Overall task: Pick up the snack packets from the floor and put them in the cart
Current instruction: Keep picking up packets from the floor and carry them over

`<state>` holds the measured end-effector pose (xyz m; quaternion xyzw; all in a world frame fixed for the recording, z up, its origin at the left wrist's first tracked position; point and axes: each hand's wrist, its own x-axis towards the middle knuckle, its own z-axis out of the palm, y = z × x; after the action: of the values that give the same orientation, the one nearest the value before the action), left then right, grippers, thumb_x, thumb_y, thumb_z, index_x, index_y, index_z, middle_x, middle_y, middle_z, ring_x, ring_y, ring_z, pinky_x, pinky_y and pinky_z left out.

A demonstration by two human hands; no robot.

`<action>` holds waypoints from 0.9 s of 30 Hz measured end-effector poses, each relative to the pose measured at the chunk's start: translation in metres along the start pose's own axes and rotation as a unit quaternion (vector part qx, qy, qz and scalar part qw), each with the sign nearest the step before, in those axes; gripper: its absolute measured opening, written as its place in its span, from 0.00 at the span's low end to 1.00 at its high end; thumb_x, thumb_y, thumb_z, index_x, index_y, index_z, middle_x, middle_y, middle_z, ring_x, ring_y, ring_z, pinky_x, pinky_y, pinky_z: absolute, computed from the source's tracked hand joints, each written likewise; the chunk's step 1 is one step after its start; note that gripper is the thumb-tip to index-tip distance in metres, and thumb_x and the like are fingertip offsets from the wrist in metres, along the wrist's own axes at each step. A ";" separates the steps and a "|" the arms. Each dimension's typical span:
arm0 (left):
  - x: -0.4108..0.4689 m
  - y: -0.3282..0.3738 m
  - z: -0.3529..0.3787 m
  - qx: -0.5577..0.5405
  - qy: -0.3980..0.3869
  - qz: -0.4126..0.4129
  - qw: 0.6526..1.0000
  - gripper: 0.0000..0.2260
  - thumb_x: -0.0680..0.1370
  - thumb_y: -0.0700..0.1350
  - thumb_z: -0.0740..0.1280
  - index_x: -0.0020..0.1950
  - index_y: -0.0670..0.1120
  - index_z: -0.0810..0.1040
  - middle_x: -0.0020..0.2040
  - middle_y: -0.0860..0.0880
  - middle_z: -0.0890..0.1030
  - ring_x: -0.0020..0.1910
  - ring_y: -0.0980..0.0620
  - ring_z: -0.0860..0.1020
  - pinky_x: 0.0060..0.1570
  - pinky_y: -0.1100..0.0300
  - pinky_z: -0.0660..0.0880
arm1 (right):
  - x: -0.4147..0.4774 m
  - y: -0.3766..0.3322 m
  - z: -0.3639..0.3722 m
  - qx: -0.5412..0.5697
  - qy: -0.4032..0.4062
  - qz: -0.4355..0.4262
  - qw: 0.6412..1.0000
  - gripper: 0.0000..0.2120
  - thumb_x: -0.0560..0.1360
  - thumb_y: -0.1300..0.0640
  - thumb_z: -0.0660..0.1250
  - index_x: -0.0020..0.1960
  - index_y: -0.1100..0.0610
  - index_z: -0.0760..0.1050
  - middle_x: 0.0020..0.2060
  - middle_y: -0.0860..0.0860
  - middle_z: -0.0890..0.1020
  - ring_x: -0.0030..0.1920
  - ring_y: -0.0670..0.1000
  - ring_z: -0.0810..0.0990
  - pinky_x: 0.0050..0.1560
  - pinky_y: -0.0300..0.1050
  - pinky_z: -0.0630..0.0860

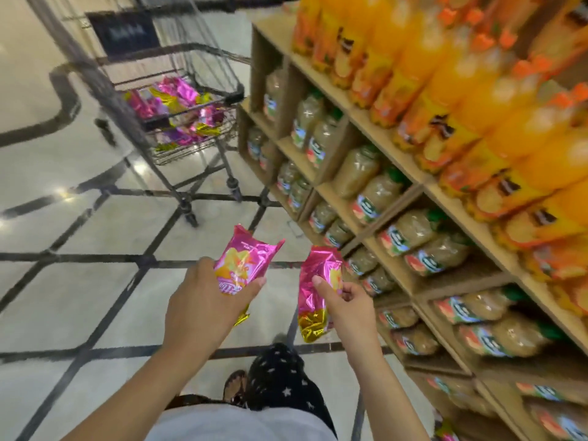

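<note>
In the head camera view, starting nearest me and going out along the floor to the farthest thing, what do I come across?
Star-print trouser leg → left hand holding the left packet, level with right hand holding the right packet → cart with a pile of packets inside.

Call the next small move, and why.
Probably step toward the grey wire shopping cart ahead and drop both in: the left hand grips one pink-and-gold foil snack packet, the right hand a second pink-and-gold foil packet.
</note>
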<state>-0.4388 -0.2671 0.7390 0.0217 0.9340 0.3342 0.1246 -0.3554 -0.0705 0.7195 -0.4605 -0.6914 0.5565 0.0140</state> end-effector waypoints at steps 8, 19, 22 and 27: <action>0.101 -0.020 -0.032 -0.032 0.034 -0.112 0.993 0.35 0.59 0.77 0.60 0.50 0.50 0.70 0.44 0.52 0.74 0.41 0.50 0.75 0.39 0.54 0.74 | 0.095 -0.077 0.091 -0.075 -0.081 -0.021 0.994 0.26 0.67 0.36 0.74 0.52 0.56 0.76 0.43 0.52 0.81 0.42 0.51 0.80 0.38 0.43 0.75; 0.316 0.016 -0.088 -0.035 0.093 -0.158 0.982 0.29 0.65 0.73 0.66 0.48 0.49 0.70 0.44 0.49 0.75 0.42 0.46 0.77 0.37 0.53 0.73 | 0.249 -0.251 0.201 -0.108 -0.173 -0.060 0.977 0.22 0.68 0.39 0.75 0.40 0.57 0.73 0.31 0.53 0.75 0.30 0.51 0.74 0.35 0.49 0.74; 0.358 0.017 -0.103 -0.038 0.104 -0.170 0.979 0.29 0.66 0.72 0.67 0.49 0.48 0.71 0.45 0.48 0.75 0.43 0.46 0.76 0.37 0.53 0.71 | 0.278 -0.287 0.230 -0.121 -0.179 -0.073 0.974 0.27 0.62 0.33 0.74 0.39 0.56 0.74 0.32 0.54 0.77 0.33 0.54 0.77 0.41 0.57 0.79; 0.423 0.004 -0.125 -0.034 0.110 -0.174 0.978 0.32 0.64 0.75 0.65 0.51 0.49 0.72 0.45 0.48 0.76 0.44 0.45 0.77 0.41 0.51 0.75 | 0.304 -0.334 0.277 -0.071 -0.206 -0.025 0.976 0.28 0.62 0.32 0.74 0.37 0.57 0.72 0.29 0.53 0.75 0.31 0.53 0.75 0.39 0.49 0.73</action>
<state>-0.8797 -0.2892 0.7419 -0.1825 0.9194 0.3397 0.0779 -0.8849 -0.0677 0.7252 -0.3188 -0.7286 0.5880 -0.1475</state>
